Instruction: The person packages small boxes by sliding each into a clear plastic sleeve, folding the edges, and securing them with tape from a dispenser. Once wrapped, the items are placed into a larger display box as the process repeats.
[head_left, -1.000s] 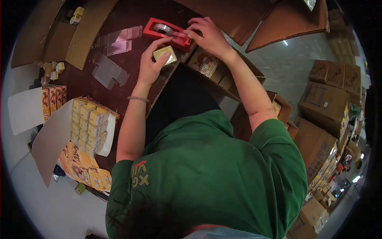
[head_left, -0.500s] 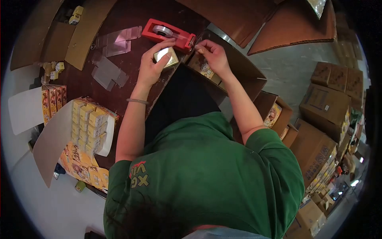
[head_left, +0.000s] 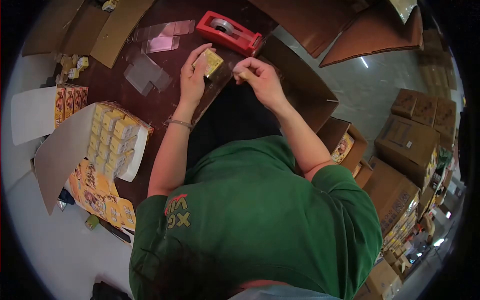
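My left hand is closed round a small yellow box, holding it above the table edge with a printed face up. To its right, my right hand is pinched, the fingertips a short way from the box. A faint translucent sliver shows at those fingertips and looks like a piece of clear tape; most of it is hidden. The red tape dispenser stands on the dark table just beyond both hands, with a roll of clear tape in it. Flat clear plastic box sleeves lie left of the dispenser.
An open display carton holds rows of small yellow boxes at the left. A deep cardboard box stands open beside my right forearm. Large cartons are stacked along the right. Orange printed packaging lies at lower left.
My right hand has moved left from the dispenser's cutter end towards the small box. In my left hand the box has turned, its printed face now showing. The whole view has shifted slightly.
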### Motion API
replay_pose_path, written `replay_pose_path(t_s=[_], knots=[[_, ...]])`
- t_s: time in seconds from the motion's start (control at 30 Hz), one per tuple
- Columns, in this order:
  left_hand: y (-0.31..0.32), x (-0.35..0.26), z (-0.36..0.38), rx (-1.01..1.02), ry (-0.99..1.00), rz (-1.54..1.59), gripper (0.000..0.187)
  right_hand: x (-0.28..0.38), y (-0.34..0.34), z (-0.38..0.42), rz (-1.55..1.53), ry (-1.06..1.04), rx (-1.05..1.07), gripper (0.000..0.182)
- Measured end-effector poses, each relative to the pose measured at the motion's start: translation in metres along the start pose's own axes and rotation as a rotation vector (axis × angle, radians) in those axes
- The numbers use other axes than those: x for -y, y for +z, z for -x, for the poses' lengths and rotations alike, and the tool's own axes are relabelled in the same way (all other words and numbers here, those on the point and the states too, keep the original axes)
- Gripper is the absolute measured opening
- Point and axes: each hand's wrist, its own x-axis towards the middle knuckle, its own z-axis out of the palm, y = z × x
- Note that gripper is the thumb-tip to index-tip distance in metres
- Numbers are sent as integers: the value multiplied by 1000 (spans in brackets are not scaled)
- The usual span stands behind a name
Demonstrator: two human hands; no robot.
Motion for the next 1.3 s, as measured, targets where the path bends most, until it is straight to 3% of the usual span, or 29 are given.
replay_pose_path(t_s=[0.17, 0.2, 0.27, 0.3, 0.37, 0.4, 0.43, 0.47, 0.53, 0.6, 0.63, 0.67, 0.7, 0.73, 0.77, 0.8, 0.87, 0.93, 1.07, 1.13, 1.27, 1.3], knots=[[-3, 3, 3, 90, 99, 15, 39, -24, 20, -15, 73, 49, -43, 14], [-3, -3, 4, 99, 80, -130, 38, -22, 21, -16, 127, 94, -54, 14], [-1, -5, 4, 49, -17, -80, 37, -14, 21, -17, 235, 179, -69, 17], [0, -6, 3, 16, -59, -56, 36, -20, 18, -15, 507, 5, -91, 18], [-4, 2, 3, -172, -125, 364, 32, -38, 15, -10, 1013, -391, -103, 24], [-9, 0, 7, -279, -197, 574, 27, -35, 23, -4, 1016, -677, -79, 44], [-19, 7, 14, -362, -364, 842, 28, -25, 29, 1, 1113, -769, 75, 52], [-26, -2, 27, -309, -475, 1007, 31, -17, 33, 6, 1204, -856, 224, 60], [-33, -21, 60, -225, -622, 1081, 39, -19, 33, -3, 1106, -893, 398, 70], [-56, -17, 96, 65, -420, 1370, 43, -6, 52, -11, 906, -789, 532, 70], [-52, -54, 109, -180, -532, 1047, 45, 5, 69, -14, 757, -664, 513, 67], [-66, -50, 134, -239, -415, 834, 40, 13, 86, -17, 613, -530, 495, 63], [-80, -46, 159, -300, -304, 618, 36, 16, 104, -20, 392, -222, 544, 60], [-80, -56, 173, -692, -111, 202, 25, 25, 127, -24, 455, -167, 646, 59], [-101, -56, 199, -875, 62, -127, 20, 29, 150, -28, 519, -115, 740, 57], [-124, -64, 221, -1010, 199, -455, 20, 14, 174, -30, 531, -341, 832, 57], [-164, -62, 251, -1325, 370, -468, 26, -12, 221, -20, 552, -383, 919, 57], [-195, -57, 266, -1447, 286, -454, 34, -40, 250, -9, 652, -447, 953, 57], [-224, -12, 270, -1107, 129, 105, 55, -63, 269, -4, 742, -501, 984, 57], [-216, -18, 272, -1107, 71, 100, 56, -58, 268, -4, 746, -492, 1015, 55], [-206, -27, 268, -1044, 75, 226, 59, -55, 279, -8, 819, -708, 1101, 59], [-205, -27, 266, -992, 134, 197, 63, -44, 283, -11, 793, -582, 1132, 58]])
